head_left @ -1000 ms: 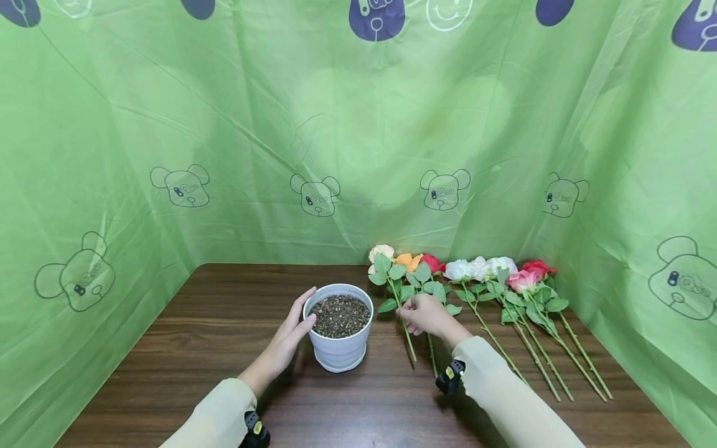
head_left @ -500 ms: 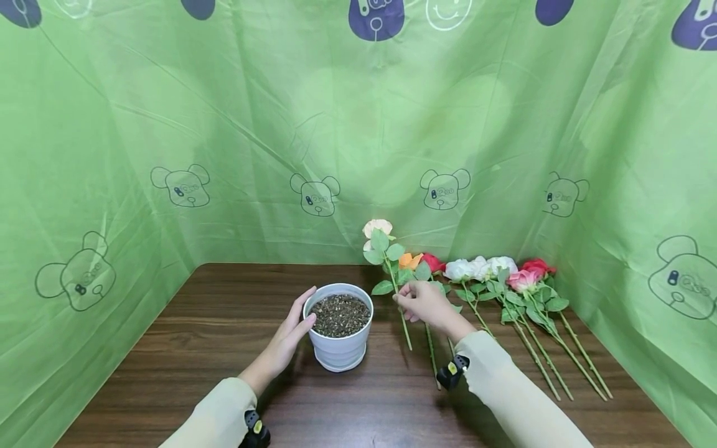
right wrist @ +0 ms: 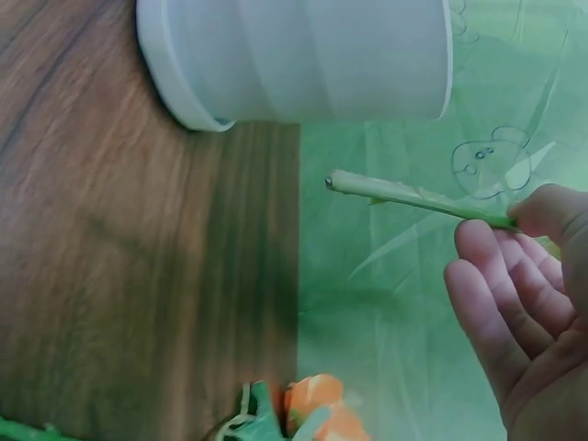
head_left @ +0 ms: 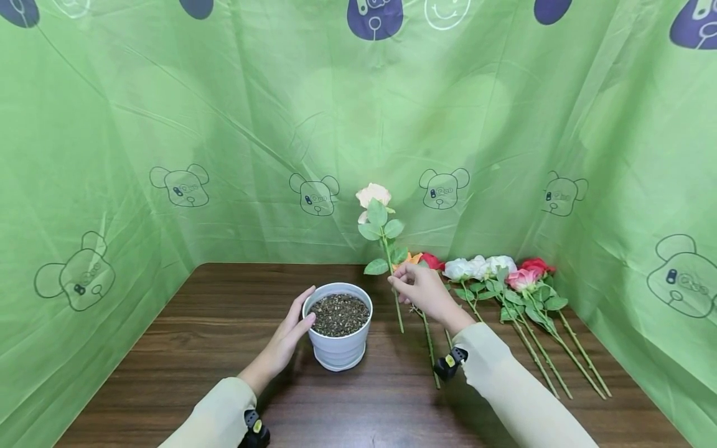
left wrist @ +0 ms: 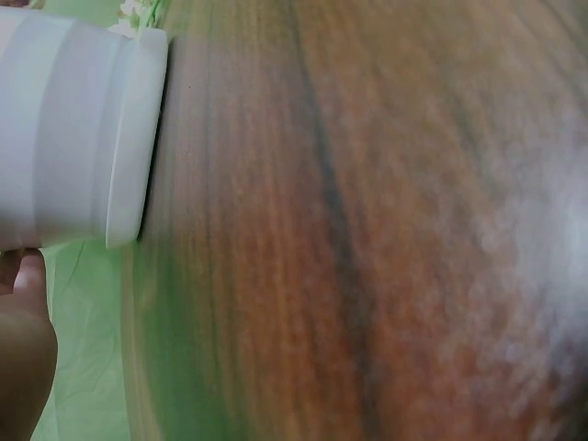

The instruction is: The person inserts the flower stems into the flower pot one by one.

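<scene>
In the head view, my left hand (head_left: 285, 336) rests against the left side of a white flowerpot (head_left: 339, 353), its fingers extended and thumb beside the rim. Dark soil (head_left: 339, 315) fills the pot, which stands upright on its saucer. To the right, my right hand (head_left: 422, 291) pinches the stem of a cream rose (head_left: 372, 196) between thumb and fingertips. The bloom points up, leaning slightly left. The right wrist view shows the cut lower end of the stem (right wrist: 367, 186) off the table, beside the pot (right wrist: 312, 60).
On the wooden table (head_left: 235, 323), an orange rose (head_left: 413, 258) and a red rose (head_left: 431, 260) lie behind my right hand. Farther right lie several white roses (head_left: 478, 267), a pink rose (head_left: 523, 280) and another red rose (head_left: 539, 267). A green cloth (head_left: 252, 124) surrounds the table's back and sides.
My right hand has lifted the cream rose off the table and brought it up and slightly left, tilting it more upright. The left hand and the pot have stayed in place.
</scene>
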`<action>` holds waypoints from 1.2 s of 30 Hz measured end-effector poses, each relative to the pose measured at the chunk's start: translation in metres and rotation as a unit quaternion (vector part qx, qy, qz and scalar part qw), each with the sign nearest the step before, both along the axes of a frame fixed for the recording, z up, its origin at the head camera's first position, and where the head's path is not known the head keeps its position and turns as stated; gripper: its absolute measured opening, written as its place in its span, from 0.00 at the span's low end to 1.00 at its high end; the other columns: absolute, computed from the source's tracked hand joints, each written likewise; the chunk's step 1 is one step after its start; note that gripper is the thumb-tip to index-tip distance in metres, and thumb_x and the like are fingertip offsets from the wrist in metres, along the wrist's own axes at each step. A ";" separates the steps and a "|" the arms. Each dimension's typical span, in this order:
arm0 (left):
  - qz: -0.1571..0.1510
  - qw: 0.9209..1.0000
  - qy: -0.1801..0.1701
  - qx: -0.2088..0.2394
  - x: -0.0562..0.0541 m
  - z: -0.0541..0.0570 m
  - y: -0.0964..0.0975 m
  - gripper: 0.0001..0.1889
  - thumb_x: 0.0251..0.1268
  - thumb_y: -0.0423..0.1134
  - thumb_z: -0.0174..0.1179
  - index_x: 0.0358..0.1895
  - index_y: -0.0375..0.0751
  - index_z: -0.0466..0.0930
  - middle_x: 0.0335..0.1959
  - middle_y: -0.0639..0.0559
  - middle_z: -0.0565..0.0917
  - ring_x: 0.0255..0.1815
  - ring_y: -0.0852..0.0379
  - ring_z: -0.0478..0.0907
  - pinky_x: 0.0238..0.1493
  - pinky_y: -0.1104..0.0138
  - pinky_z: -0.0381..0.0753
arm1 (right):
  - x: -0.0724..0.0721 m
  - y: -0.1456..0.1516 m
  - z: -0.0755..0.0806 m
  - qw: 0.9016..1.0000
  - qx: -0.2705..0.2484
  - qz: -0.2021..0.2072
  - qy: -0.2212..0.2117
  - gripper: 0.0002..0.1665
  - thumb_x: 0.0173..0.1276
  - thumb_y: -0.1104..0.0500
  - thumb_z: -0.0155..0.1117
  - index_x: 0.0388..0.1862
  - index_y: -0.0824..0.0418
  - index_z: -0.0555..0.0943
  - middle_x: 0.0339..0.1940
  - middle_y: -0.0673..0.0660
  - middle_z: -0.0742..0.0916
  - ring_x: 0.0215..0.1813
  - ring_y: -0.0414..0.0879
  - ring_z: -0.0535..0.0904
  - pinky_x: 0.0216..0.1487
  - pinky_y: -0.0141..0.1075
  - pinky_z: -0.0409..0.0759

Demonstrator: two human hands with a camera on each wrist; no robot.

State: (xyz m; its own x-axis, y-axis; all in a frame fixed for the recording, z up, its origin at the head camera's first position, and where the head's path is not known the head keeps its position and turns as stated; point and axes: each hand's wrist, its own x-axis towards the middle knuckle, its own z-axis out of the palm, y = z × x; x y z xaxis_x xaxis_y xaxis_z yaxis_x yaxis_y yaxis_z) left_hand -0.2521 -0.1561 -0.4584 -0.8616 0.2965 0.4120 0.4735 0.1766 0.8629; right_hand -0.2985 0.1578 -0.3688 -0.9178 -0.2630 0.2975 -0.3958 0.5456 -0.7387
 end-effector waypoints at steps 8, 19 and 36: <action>0.002 1.000 0.001 -0.005 0.000 -0.001 0.000 0.28 0.81 0.41 0.44 0.79 0.50 0.53 0.78 0.44 0.59 0.77 0.45 0.53 0.74 0.54 0.50 | -0.001 -0.016 0.017 0.997 -0.029 0.026 0.060 0.08 0.73 0.55 0.65 0.38 0.60 0.81 0.28 0.52 0.87 0.26 0.53 0.86 0.26 0.38 0.84; -0.002 1.000 0.000 0.003 -0.001 -0.001 0.001 0.28 0.81 0.41 0.44 0.80 0.48 0.52 0.78 0.43 0.59 0.77 0.45 0.54 0.72 0.67 0.52 | 0.003 -0.041 0.034 0.989 -0.069 0.045 0.123 0.05 0.73 0.57 0.66 0.40 0.58 0.81 0.28 0.50 0.87 0.26 0.47 0.85 0.29 0.38 0.85; -0.005 1.000 0.008 0.000 0.000 0.001 0.002 0.28 0.81 0.40 0.44 0.79 0.48 0.52 0.78 0.42 0.57 0.77 0.44 0.53 0.70 0.73 0.52 | 0.003 -0.084 0.028 0.978 -0.085 0.116 0.154 0.04 0.77 0.58 0.60 0.45 0.58 0.78 0.35 0.56 0.88 0.32 0.45 0.85 0.34 0.36 0.84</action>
State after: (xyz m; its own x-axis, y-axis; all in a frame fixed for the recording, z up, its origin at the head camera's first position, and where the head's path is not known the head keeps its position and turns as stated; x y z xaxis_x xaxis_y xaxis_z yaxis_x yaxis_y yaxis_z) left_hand -0.2520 -0.1545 -0.4578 -0.8517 0.3051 0.4260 0.4892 0.1718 0.8551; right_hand -0.2950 0.0734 -0.3406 -0.7002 -0.3758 0.6071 -0.7114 0.2952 -0.6378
